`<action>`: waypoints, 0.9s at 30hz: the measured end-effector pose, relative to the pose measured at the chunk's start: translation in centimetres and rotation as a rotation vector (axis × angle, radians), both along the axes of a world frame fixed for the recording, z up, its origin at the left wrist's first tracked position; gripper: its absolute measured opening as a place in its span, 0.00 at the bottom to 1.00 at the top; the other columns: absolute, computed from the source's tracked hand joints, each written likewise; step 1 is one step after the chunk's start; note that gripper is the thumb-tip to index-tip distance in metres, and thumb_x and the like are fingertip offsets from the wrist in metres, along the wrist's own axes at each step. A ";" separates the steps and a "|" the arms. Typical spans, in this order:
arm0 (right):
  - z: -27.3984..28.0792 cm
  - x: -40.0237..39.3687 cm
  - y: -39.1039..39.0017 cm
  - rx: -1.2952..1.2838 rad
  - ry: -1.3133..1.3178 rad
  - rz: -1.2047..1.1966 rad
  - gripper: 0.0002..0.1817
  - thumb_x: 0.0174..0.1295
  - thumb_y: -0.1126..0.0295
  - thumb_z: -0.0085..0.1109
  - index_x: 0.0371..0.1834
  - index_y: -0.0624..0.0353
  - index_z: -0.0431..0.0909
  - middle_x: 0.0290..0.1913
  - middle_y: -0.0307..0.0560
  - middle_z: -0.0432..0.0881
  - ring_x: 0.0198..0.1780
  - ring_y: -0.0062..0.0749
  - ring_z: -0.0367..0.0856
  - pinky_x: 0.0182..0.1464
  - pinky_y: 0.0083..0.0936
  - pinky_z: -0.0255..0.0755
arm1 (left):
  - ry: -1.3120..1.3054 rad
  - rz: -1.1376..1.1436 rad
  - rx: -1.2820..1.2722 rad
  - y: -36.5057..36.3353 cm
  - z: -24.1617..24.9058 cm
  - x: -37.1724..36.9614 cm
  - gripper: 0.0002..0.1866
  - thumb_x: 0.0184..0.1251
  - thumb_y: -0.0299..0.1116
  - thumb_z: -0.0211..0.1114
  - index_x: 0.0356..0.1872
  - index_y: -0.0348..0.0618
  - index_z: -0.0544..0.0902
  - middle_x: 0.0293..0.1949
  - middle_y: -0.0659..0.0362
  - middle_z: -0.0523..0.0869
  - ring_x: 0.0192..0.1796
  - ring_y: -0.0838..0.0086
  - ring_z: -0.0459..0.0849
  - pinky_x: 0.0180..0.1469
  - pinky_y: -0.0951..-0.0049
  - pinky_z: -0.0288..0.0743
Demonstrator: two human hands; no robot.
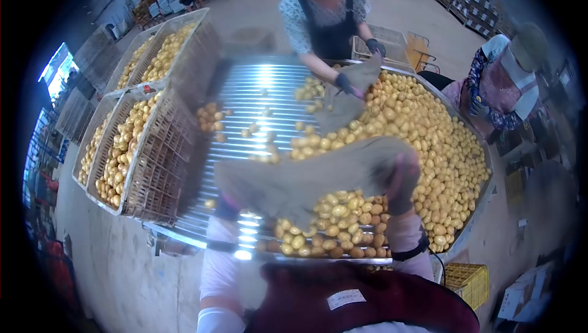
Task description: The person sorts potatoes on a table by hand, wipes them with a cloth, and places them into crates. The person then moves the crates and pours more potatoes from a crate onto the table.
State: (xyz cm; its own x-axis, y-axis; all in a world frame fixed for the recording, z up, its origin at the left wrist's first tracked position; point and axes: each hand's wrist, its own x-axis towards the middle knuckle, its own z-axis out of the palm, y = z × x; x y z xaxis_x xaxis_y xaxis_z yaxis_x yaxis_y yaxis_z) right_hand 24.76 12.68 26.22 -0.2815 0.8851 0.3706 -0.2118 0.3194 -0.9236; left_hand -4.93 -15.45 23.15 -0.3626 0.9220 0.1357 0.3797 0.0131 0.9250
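A grey-brown cloth (306, 177) is stretched between my hands above a metal roller table (239, 97). My gloved left hand (228, 205) is closed on the cloth's left end, partly hidden by it. At the cloth's right end, my gloved right hand (402, 180) grips it, blurred by motion. Many yellow potatoes (422, 125) are heaped on the right side of the table, and more potatoes lie on the rollers under and behind the cloth.
Across the table a person (327, 21) with gloved hands holds another cloth (343, 103). Another person (499, 82) is at the right. Plastic crates (162, 155) of potatoes stand at the left. A yellow crate (467, 284) sits on the floor at lower right.
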 end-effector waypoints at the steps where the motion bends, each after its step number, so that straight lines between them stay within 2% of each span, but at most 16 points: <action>1: -0.2 1.3 1.5 0.072 -0.005 -0.046 0.15 0.70 0.68 0.58 0.55 0.65 0.76 0.46 0.46 0.81 0.47 0.28 0.79 0.49 0.26 0.74 | 0.131 -0.013 -0.049 -0.4 -0.4 0.4 0.31 0.76 0.44 0.59 0.73 0.44 0.63 0.69 0.54 0.73 0.70 0.63 0.72 0.73 0.59 0.66; 5: -1.4 7.0 4.5 -0.047 -0.094 -0.001 0.17 0.68 0.67 0.60 0.55 0.65 0.76 0.46 0.43 0.82 0.44 0.25 0.81 0.44 0.22 0.75 | 0.302 -0.052 -0.111 -3.4 -2.7 0.3 0.33 0.76 0.45 0.59 0.77 0.44 0.61 0.72 0.54 0.71 0.73 0.63 0.70 0.75 0.58 0.64; 6: -1.9 8.7 4.6 -0.089 -0.167 0.041 0.17 0.68 0.67 0.61 0.55 0.65 0.76 0.45 0.42 0.83 0.42 0.25 0.81 0.42 0.21 0.76 | -0.188 -0.084 0.004 -4.9 -4.7 -0.9 0.34 0.77 0.46 0.58 0.77 0.44 0.61 0.72 0.54 0.71 0.73 0.63 0.70 0.76 0.58 0.64; 7: -2.0 10.5 4.6 -0.137 -0.242 0.101 0.17 0.67 0.67 0.62 0.55 0.65 0.77 0.45 0.41 0.83 0.41 0.24 0.81 0.40 0.21 0.76 | -0.399 -0.059 0.053 -6.5 -5.0 -1.5 0.33 0.78 0.46 0.57 0.77 0.44 0.61 0.72 0.54 0.71 0.73 0.63 0.69 0.76 0.59 0.64; 8: -1.5 12.4 4.4 -0.185 -0.312 0.161 0.18 0.67 0.67 0.63 0.55 0.65 0.77 0.44 0.40 0.83 0.39 0.24 0.81 0.38 0.20 0.76 | -0.608 -0.028 0.112 -8.0 -5.4 -2.2 0.33 0.79 0.47 0.56 0.77 0.44 0.61 0.73 0.54 0.71 0.74 0.64 0.69 0.76 0.59 0.64; 9: -1.3 14.0 4.2 -0.234 -0.381 0.220 0.18 0.67 0.67 0.64 0.55 0.65 0.77 0.43 0.39 0.84 0.37 0.23 0.82 0.36 0.20 0.77 | -0.540 0.051 0.100 -9.5 -4.0 -2.3 0.32 0.79 0.46 0.55 0.77 0.43 0.61 0.73 0.54 0.70 0.73 0.64 0.70 0.76 0.59 0.64; 12: -2.2 18.8 3.4 -0.559 -0.313 0.425 0.21 0.62 0.71 0.68 0.58 0.64 0.78 0.51 0.46 0.82 0.53 0.33 0.81 0.56 0.30 0.75 | -0.529 0.212 0.140 -10.6 -0.9 -1.1 0.28 0.79 0.41 0.58 0.71 0.34 0.69 0.66 0.52 0.78 0.66 0.67 0.77 0.65 0.65 0.78; 15: -4.4 19.4 3.1 0.326 -0.730 0.427 0.24 0.62 0.67 0.68 0.61 0.59 0.77 0.57 0.50 0.80 0.61 0.41 0.77 0.64 0.34 0.72 | -0.349 0.025 0.093 -7.8 6.7 0.4 0.30 0.77 0.42 0.61 0.73 0.34 0.68 0.66 0.52 0.78 0.64 0.70 0.79 0.65 0.69 0.77; 16: -5.3 18.8 3.0 0.404 -0.839 0.437 0.28 0.64 0.63 0.68 0.66 0.58 0.75 0.65 0.49 0.74 0.70 0.42 0.70 0.72 0.35 0.63 | -0.320 -0.057 0.093 -6.7 7.6 1.1 0.31 0.76 0.42 0.62 0.73 0.34 0.67 0.66 0.52 0.78 0.64 0.71 0.80 0.65 0.71 0.77; 18: -8.4 15.0 1.3 0.373 -0.773 0.349 0.27 0.66 0.63 0.67 0.67 0.58 0.75 0.65 0.49 0.75 0.70 0.38 0.71 0.71 0.34 0.65 | -0.182 -0.041 -0.059 -4.7 8.8 3.4 0.28 0.75 0.36 0.61 0.71 0.35 0.70 0.65 0.51 0.79 0.63 0.69 0.81 0.66 0.68 0.76; 20: -6.1 8.6 -2.8 -0.168 -0.681 0.454 0.26 0.69 0.65 0.64 0.69 0.59 0.73 0.67 0.48 0.74 0.72 0.35 0.69 0.72 0.32 0.63 | -0.064 -0.104 -0.314 -0.1 12.8 9.0 0.26 0.73 0.37 0.61 0.70 0.40 0.72 0.64 0.51 0.81 0.62 0.66 0.82 0.67 0.65 0.75; 22: -5.8 3.5 -6.2 -0.009 -0.398 0.567 0.25 0.71 0.68 0.60 0.70 0.61 0.72 0.64 0.45 0.77 0.68 0.33 0.72 0.67 0.30 0.69 | 0.153 -0.205 -0.659 5.3 17.7 16.6 0.26 0.72 0.37 0.61 0.69 0.44 0.74 0.62 0.51 0.82 0.61 0.64 0.83 0.68 0.62 0.74; 23: -8.3 1.6 -7.5 0.092 -0.484 0.619 0.22 0.74 0.68 0.55 0.69 0.63 0.71 0.62 0.43 0.78 0.64 0.32 0.75 0.60 0.28 0.75 | 0.264 -0.250 -0.842 7.6 19.6 19.7 0.25 0.71 0.38 0.61 0.68 0.46 0.76 0.61 0.51 0.83 0.61 0.63 0.84 0.69 0.61 0.73; 24: -9.2 1.2 -7.9 1.054 -0.738 0.407 0.25 0.71 0.72 0.57 0.71 0.62 0.68 0.69 0.49 0.73 0.66 0.33 0.75 0.65 0.30 0.73 | 0.377 -0.298 -1.032 9.9 21.0 22.3 0.25 0.71 0.38 0.61 0.68 0.48 0.77 0.61 0.51 0.84 0.60 0.61 0.85 0.69 0.59 0.72; 25: -10.2 0.6 -8.2 1.051 -0.694 0.389 0.24 0.72 0.71 0.56 0.70 0.62 0.69 0.67 0.48 0.74 0.64 0.32 0.76 0.63 0.29 0.74 | 0.249 -0.322 -0.913 9.1 20.5 21.8 0.27 0.70 0.40 0.62 0.68 0.46 0.76 0.62 0.51 0.83 0.61 0.62 0.84 0.69 0.60 0.72; 27: -10.6 1.3 -7.0 0.506 -0.445 0.347 0.22 0.74 0.69 0.54 0.68 0.63 0.70 0.63 0.48 0.76 0.60 0.31 0.77 0.60 0.28 0.75 | -0.001 -0.359 -0.662 7.2 19.5 20.2 0.32 0.68 0.44 0.66 0.70 0.43 0.74 0.64 0.51 0.82 0.62 0.63 0.83 0.69 0.62 0.72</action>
